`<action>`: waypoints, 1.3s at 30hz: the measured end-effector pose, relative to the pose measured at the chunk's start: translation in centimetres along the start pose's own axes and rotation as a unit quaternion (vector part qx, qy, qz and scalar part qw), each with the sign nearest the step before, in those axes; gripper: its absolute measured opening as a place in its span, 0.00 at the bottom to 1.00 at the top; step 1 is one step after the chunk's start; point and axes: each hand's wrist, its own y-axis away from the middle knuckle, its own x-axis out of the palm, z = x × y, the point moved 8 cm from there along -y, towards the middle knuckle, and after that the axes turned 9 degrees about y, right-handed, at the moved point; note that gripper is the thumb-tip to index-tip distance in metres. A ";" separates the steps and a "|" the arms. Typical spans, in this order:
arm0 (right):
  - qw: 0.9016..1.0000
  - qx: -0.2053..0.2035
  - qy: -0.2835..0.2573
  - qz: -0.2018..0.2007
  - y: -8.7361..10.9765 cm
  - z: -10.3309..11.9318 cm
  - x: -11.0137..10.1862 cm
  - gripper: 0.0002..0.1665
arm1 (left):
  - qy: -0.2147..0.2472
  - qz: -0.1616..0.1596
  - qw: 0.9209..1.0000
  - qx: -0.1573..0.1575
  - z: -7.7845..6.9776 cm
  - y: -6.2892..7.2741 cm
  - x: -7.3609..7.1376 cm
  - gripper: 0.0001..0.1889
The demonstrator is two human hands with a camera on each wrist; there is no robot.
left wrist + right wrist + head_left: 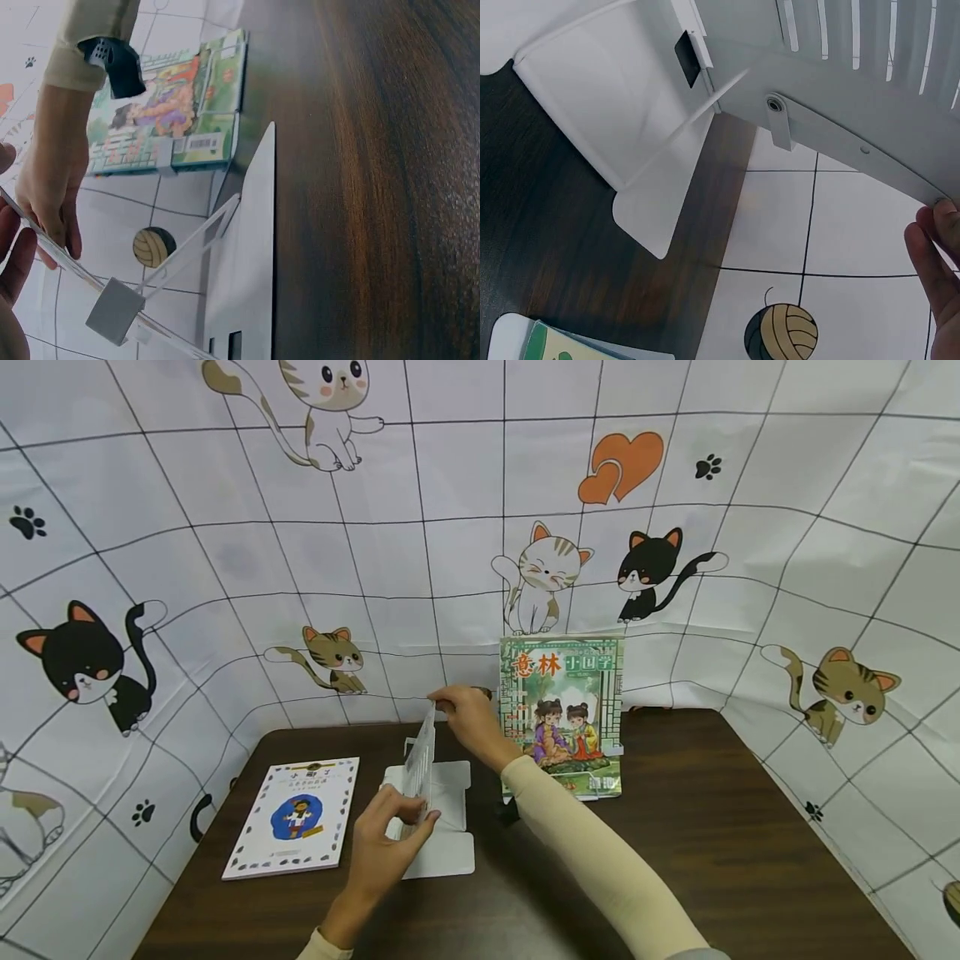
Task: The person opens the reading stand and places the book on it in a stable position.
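Observation:
A white book stand is half unfolded on the table, its slotted back panel [422, 758] raised above the flat base [442, 857]. With thumb and fingers, my left hand [381, 845] pinches the panel's near edge. My right hand [474, 720] grips its far upper corner, and in the right wrist view the fingertips [946, 217] hold that edge. A thin wire support [193, 244] runs between panel and base in the left wrist view. A small bracket [780, 124] hangs from the panel's underside.
Left of the stand lies a white book [258, 814] with a blue picture. Behind my right forearm a green illustrated magazine [558, 693] stands upright on another holder. A cat-printed white sheet [450, 560] hangs behind the dark wooden table [712, 827].

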 end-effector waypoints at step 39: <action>0.980 0.008 -0.182 0.075 15.1 8.5 -1.0 0.07 | 0.058 0.216 0.909 -0.352 17.5 -6.8 2.0 0.22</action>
